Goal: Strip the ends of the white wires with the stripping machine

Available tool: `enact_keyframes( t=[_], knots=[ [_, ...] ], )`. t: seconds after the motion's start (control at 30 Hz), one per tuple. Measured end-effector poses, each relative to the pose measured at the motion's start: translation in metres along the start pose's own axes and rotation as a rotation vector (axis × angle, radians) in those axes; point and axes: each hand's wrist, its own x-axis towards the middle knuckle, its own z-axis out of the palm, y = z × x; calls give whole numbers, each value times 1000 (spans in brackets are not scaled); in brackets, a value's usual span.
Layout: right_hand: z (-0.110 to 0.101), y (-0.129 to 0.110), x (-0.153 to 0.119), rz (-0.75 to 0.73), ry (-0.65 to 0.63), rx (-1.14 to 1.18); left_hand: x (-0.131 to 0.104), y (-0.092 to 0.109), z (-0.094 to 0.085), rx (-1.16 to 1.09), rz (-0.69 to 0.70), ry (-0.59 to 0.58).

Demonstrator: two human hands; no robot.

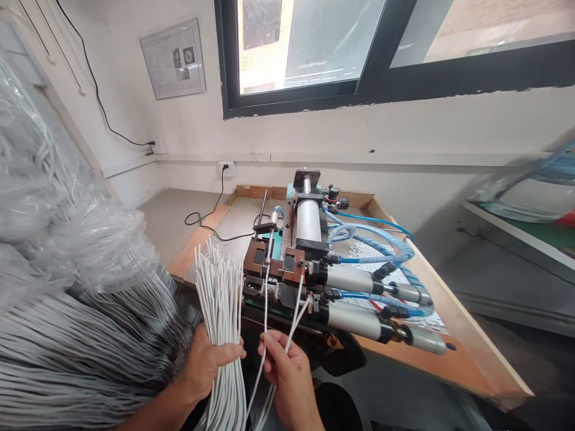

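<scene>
We've got our left hand [204, 359] clenched round the upright bundle [220, 299] near the machine [309, 221] on the tabletop [467, 359], presumably for easy reach, while our right hand [291, 377] pinches a few wires [266, 302], likely steadying their tips at its front.

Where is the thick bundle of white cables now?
In the head view, the bundle of white cables is in the left hand, between the plastic-wrapped cables and the machine.

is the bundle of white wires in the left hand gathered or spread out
Gathered: the left hand wraps round the bundle of white wires, packed side by side, with only their tips fanning out slightly.
</scene>
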Motion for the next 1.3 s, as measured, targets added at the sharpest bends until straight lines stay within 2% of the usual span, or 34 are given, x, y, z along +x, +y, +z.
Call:
enact_keyframes(
  t=[0.23,0.4,0.5,0.6,0.67,0.77,0.83,0.9,0.93,1.03,1.1,1.2,1.3],
  knots=[
    [3,-8,1,71,66,39,0,1,1,-3,1,-3],
    [4,-7,4,16,11,-58,-1,1,0,23,11,-9],
    [-5,5,11,-119,-32,-263,-2,2,-1,15,23,-15],
    [-25,30,21,-282,-54,-601,-3,3,-1,14,44,-38],
    [-40,46,28,-241,-89,-872,-2,4,0,4,51,-50],
    [-50,50,32,-157,-51,-1025,0,4,1,23,59,-50],
    [-41,32,30,-216,-71,-980,1,5,3,65,82,-49],
    [-22,6,24,-372,-257,-780,2,7,7,114,123,-60],
    [-11,-7,20,-395,-328,-657,1,9,8,138,145,-72],
    [13,-30,14,-385,-355,-422,1,12,10,148,190,-102],
    [17,-28,14,-291,-317,-310,2,12,8,122,170,-93],
    [10,-14,16,-140,-220,-174,5,11,4,105,96,-35],
    [4,-8,16,-55,-168,-111,6,14,4,41,36,-22]
  ],
)
